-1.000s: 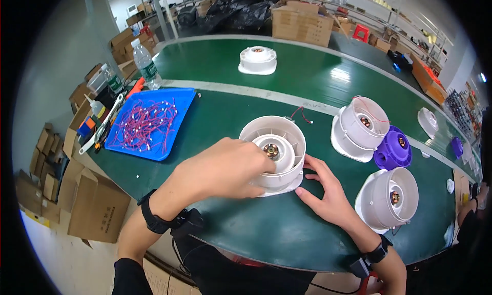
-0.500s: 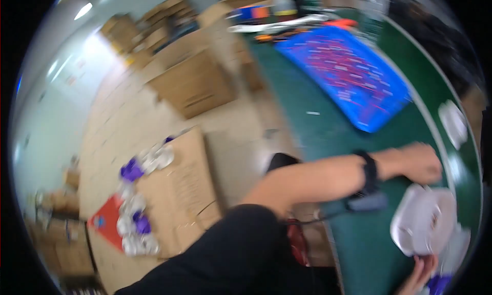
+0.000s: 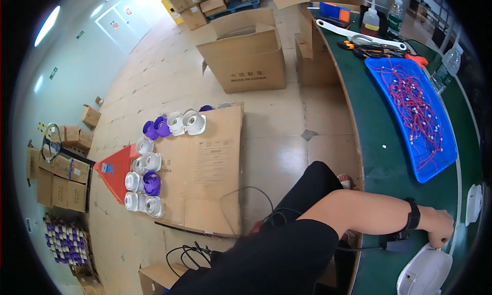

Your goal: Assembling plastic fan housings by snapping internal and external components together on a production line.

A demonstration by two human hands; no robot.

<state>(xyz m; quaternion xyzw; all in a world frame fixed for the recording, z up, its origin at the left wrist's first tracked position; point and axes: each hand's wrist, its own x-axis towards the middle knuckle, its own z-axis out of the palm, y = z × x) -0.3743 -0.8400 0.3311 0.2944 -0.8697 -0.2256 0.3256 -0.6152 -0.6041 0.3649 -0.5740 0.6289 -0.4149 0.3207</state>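
My left hand [image 3: 439, 228] reaches across the green bench at the right, a black strap round its wrist. Its fingers are curled closed at the upper edge of a white, rounded plastic housing [image 3: 426, 269]. Whatever lies between the fingertips, if anything, is hidden. The housing lies at the lower right, partly cut off by the dark rim of the picture. A small dark grey box [image 3: 401, 245] with a cable hangs by the wrist strap. My right hand is out of view.
A blue tray [image 3: 421, 169] of red wires lies farther along the bench [image 3: 382, 192], near pliers [image 3: 379, 51], bottles [image 3: 448, 67] and a long white handle. Another white part [image 3: 474, 205] sits at far right. On the floor, a flat carton [image 3: 215, 167] bears white and purple parts; an open carton [image 3: 256, 64] stands beyond.
The view has swung so that the bench and housing sit lower and farther right. My right hand, seen before at the housing's lower edge, has left the picture. My left hand stays closed.
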